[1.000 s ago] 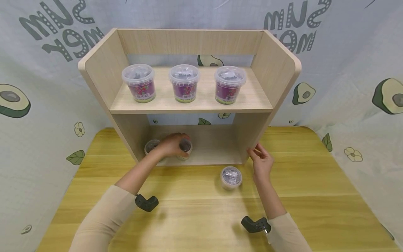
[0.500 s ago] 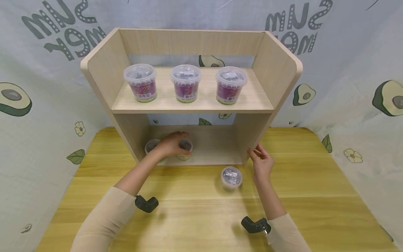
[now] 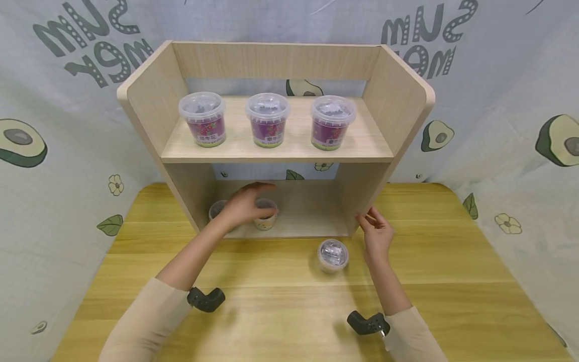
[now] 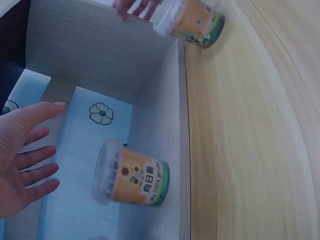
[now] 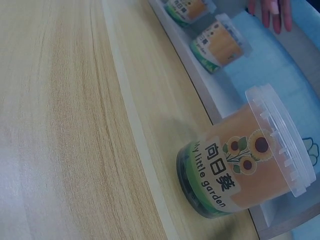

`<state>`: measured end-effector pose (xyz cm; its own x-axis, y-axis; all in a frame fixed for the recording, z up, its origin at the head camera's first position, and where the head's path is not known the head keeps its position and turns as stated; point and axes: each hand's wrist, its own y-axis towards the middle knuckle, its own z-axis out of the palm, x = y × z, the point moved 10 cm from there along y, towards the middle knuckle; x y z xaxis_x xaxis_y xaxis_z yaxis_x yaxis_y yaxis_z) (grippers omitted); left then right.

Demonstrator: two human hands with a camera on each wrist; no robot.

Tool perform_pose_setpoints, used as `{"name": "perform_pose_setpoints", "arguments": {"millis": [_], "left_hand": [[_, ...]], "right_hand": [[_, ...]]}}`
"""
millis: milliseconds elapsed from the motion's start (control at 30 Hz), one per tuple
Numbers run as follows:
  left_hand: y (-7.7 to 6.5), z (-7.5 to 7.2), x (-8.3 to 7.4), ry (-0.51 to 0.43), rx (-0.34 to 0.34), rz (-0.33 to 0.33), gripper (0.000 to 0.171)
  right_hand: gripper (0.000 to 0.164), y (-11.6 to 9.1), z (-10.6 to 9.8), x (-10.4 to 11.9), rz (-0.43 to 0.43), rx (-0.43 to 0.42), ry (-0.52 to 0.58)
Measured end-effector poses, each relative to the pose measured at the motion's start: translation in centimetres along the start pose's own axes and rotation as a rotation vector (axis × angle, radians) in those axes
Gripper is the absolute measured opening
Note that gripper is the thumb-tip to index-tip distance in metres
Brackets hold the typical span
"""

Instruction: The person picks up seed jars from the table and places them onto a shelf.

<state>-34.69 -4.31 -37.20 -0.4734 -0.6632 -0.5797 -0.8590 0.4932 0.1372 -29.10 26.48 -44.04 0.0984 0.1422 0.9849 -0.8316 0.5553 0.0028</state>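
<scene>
My left hand (image 3: 244, 205), fingers spread, is inside the lower compartment of the wooden shelf unit (image 3: 276, 160). A lidded plastic cup (image 4: 137, 177) with an orange sunflower label stands upright there, and the left wrist view shows a gap between it and the fingers. A second such cup (image 3: 217, 207) is further left, partly hidden by that hand. At the front edge of the right side panel (image 3: 357, 201), my right hand (image 3: 378, 235) pinches the board between thumb and fingers. A third sunflower cup (image 5: 235, 165) stands on the table before the compartment, left of the right hand.
Three lidded cups with purple flower labels, the left one (image 3: 205, 125), the middle one (image 3: 268, 128) and the right one (image 3: 330, 129), stand in a row on the upper shelf. The wooden table (image 3: 280, 311) extends in front. A printed cloth (image 3: 488, 125) hangs behind.
My left hand has let go of the middle lower cup; its fingers have spread and drawn back a little to the left. The right hand stays on the panel.
</scene>
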Motion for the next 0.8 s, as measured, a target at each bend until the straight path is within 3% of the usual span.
{"name": "perform_pose_setpoints", "arguments": {"millis": [167,400,800], "left_hand": [[-0.9,-0.3,-1.4,-0.025,-0.062,0.026,0.055],[-2.2,0.8,-3.3,-0.079,-0.080,0.081,0.050],[-3.9,4.1,-3.6,-0.103,-0.037,0.083,0.049]], "right_hand": [[0.041,0.0,0.2,0.0,-0.001,0.007,0.012],[0.042,0.0,0.2,0.0,0.006,0.008,0.012],[0.038,0.0,0.0,0.0,0.005,-0.003,0.037]]}}
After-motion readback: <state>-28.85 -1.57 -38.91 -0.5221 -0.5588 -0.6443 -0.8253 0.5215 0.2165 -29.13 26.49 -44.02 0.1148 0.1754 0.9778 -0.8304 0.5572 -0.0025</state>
